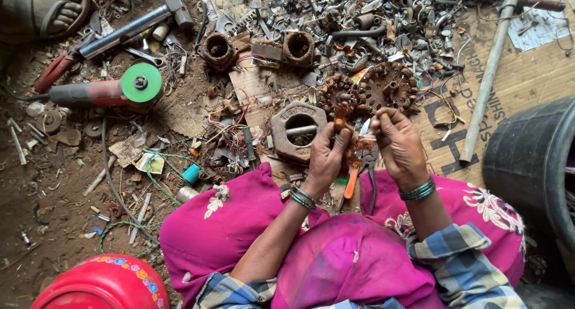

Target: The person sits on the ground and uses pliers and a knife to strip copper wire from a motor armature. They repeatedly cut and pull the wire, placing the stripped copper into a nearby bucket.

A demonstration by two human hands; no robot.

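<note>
Head view: left hand is gripping a copper winding bundle above the lap; right hand is pinching its strands. Stripped motor cores are lying beyond; copper is partly freed.

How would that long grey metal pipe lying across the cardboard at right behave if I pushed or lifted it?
The pipe looks rigid, so it probably would not flex. Being round, it may roll sideways on the flat cardboard if nudged. It is long with a fitting at the far end, so lifted from one end it would likely feel heavy and tip.

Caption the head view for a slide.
Both hands pick copper wire from a rusty motor winding amid metal scrap.
</note>
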